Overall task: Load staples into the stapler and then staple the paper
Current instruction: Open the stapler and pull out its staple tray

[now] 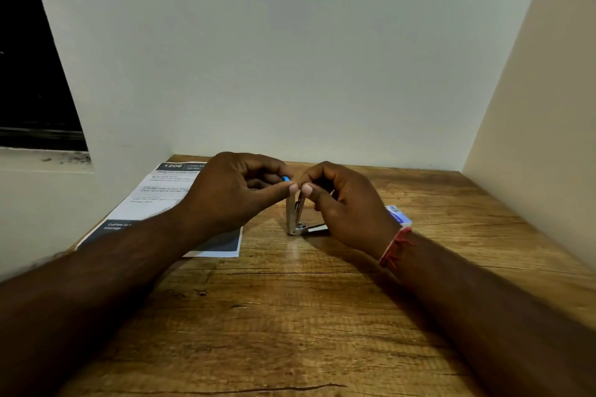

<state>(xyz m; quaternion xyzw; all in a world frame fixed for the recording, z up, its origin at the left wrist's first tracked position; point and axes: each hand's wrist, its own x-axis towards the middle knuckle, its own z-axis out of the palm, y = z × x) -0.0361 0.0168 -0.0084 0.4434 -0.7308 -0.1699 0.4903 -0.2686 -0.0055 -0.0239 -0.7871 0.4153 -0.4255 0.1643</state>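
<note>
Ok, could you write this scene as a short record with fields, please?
stapler: hinged open, metal arm upright, base on wooden table
left hand: grips stapler's blue end
right hand: pinches top of metal arm
paper: printed sheet lying flat, left of stapler, partly under left forearm
small box: on table behind right wrist

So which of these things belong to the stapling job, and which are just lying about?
In the job: opened stapler, pinched by the left hand and right hand; printed paper; white-and-blue box, likely staples.
Just there: red wrist thread; window; wooden table.
</note>
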